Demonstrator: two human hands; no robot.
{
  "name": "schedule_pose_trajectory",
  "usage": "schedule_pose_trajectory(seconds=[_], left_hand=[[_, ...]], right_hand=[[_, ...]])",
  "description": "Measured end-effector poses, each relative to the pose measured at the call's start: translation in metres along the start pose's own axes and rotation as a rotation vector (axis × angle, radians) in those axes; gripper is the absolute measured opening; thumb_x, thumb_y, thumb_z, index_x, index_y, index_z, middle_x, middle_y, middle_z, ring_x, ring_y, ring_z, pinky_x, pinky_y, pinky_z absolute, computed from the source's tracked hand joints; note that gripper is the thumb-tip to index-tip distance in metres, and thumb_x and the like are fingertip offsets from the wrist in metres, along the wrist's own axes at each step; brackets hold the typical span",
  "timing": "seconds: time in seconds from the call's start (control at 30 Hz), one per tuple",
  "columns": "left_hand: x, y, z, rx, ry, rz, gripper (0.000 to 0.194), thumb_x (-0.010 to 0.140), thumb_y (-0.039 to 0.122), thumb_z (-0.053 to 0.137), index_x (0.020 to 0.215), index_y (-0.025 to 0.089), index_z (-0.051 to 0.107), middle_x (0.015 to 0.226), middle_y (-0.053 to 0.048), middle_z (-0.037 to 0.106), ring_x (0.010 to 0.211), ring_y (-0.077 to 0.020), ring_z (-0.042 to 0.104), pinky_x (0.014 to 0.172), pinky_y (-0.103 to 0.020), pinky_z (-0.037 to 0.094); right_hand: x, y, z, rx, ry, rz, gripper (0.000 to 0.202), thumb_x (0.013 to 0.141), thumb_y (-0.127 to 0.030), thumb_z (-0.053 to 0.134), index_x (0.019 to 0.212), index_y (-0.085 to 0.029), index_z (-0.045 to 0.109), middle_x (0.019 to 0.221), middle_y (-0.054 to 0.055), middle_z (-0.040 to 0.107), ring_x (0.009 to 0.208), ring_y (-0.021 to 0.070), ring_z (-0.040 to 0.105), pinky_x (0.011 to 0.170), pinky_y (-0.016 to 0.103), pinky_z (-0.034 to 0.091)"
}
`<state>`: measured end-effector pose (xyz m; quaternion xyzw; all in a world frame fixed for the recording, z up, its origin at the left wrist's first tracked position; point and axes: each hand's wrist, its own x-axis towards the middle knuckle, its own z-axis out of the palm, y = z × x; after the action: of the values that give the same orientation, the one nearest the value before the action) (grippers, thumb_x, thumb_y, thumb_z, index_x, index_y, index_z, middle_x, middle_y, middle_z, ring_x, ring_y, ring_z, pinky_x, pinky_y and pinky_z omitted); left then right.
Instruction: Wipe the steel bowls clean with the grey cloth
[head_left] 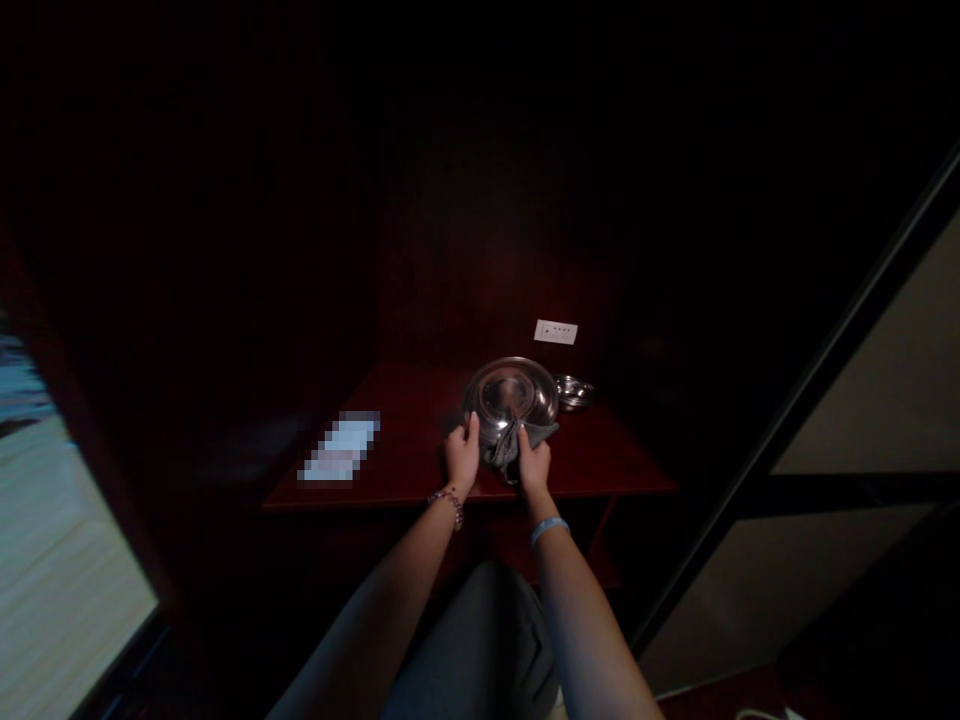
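A shiny round metal bowl (510,385) is tilted with its inside toward me, above the dark red tabletop (405,470). My left hand (463,455) grips its near left rim, thumb on the inner side. A grey cloth (504,452) is bunched at the near right rim, and my right hand (532,460) pinches it there against the bowl. The fingers of both hands are mostly hidden under the rim and cloth. Just behind the bowl on the right sits another metal bowl or stack of bowls (576,392), partly covered.
A white socket panel (556,332) is on the dark back wall. On the table's left lies a pale, pixel-blurred flat item (341,447). Dark walls rise on both sides; a light-panelled door or frame (847,400) slants along the right. My knee (487,620) is below the table edge.
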<state>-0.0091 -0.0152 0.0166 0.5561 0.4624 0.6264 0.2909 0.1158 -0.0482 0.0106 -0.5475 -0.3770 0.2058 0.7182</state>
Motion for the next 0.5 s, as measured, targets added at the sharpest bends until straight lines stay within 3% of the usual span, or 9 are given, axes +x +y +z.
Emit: schedule_pose_trajectory(seconds=[0.13, 0.3, 0.5], left_hand=[[0.0, 0.0007, 0.0015, -0.118, -0.027, -0.035, 0.052, 0.09, 0.062, 0.043, 0.073, 0.017, 0.063, 0.071, -0.007, 0.069, 0.066, -0.0169, 0.06, 0.062, -0.025, 0.045], [-0.0003, -0.0005, 0.0071, -0.173, -0.132, -0.062, 0.039, 0.076, 0.05, 0.071, 0.088, 0.013, 0.07, 0.095, -0.015, 0.075, 0.089, -0.0245, 0.069, 0.08, -0.032, 0.051], [-0.0025, 0.0009, 0.0052, -0.04, -0.259, -0.07, 0.03, 0.072, 0.04, 0.075, 0.079, 0.011, 0.074, 0.087, -0.013, 0.077, 0.087, -0.0261, 0.071, 0.075, -0.031, 0.051]], right_hand=[[0.0004, 0.0007, -0.0005, -0.012, 0.016, 0.004, 0.052, 0.078, -0.053, 0.066, 0.101, -0.007, 0.075, 0.1, 0.018, 0.076, 0.093, 0.0279, 0.073, 0.079, 0.03, 0.053], [0.0014, 0.0013, -0.0016, -0.029, 0.025, 0.007, 0.052, 0.079, -0.053, 0.064, 0.101, -0.006, 0.074, 0.103, 0.019, 0.076, 0.096, 0.0287, 0.072, 0.081, 0.031, 0.053], [0.0017, 0.0011, -0.0021, -0.016, 0.02, 0.016, 0.051, 0.079, -0.053, 0.065, 0.1, -0.007, 0.074, 0.102, 0.018, 0.076, 0.095, 0.0282, 0.073, 0.08, 0.03, 0.053]])
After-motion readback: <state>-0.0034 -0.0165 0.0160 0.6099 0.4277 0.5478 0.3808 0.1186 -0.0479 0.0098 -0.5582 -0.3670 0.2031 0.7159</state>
